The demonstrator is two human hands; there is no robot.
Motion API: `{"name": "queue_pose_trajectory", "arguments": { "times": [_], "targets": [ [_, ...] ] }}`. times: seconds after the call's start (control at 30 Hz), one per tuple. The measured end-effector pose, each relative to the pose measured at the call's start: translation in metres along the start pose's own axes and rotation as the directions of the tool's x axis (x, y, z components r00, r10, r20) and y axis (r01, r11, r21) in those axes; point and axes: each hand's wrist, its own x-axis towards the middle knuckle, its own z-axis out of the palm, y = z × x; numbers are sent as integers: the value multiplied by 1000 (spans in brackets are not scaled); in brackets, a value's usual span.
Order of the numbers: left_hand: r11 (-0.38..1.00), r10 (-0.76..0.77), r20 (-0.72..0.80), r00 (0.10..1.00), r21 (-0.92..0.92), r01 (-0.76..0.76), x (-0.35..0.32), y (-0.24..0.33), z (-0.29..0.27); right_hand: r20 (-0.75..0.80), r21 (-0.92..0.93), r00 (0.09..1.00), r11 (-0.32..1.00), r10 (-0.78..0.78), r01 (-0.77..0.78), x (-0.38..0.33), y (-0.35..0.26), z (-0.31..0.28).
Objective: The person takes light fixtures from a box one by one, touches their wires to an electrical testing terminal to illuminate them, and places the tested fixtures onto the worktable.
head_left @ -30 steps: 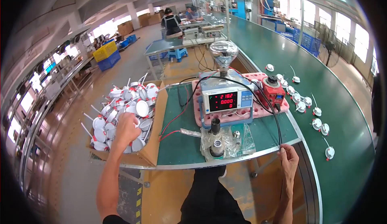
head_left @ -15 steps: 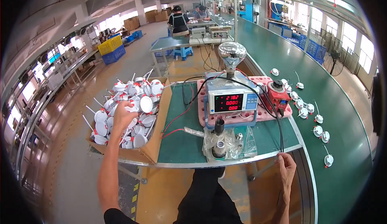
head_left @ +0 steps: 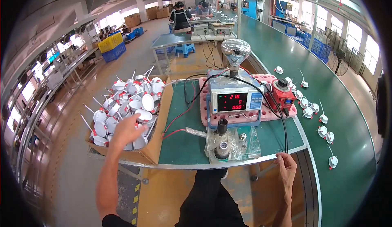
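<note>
Reaching with spread fingers, left hand [head_left: 127,130] hovers over white round lamp fittings [head_left: 130,104] in the cardboard box [head_left: 157,145] at nine o'clock; a firm pinch on one fitting comes next. Right hand [head_left: 287,168] curls closed on the metal table edge [head_left: 261,160].

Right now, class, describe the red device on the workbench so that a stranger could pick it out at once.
Start at the green-topped workbench in front of the person and find the pink tray on it. On its middle stands a pale blue meter box with red digits; the red device sits just right of it. It alone is bright red, boxy, with a black round knob on top.
</note>
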Motion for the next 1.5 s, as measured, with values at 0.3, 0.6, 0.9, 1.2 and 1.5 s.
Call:
{"name": "queue_pose_trajectory", "arguments": {
  "times": [0.3,0.6,0.9,1.2,1.5],
  "targets": [
    [991,54,-282,958,134,-17,-7,-12,-6,55,-11,997,999,48,-47,-1,-2,7],
    [78,-288,-458,841,-886,-456,-70,110,-4,200,50,976,994,83,-95,-34,-51,54],
    [-638,-1,242,970,-747,186,-144,207,146,318,241,926,962,-205,130,-59,-78,118],
    [-245,474,661,582,-536,808,-221,205,179,199,423,976,890,91,-169,-54,-69,77],
    [395,222,236,946,-909,134,-140,233,105,475,74,880,995,21,-64,-54,-84,59]
  ]
}}
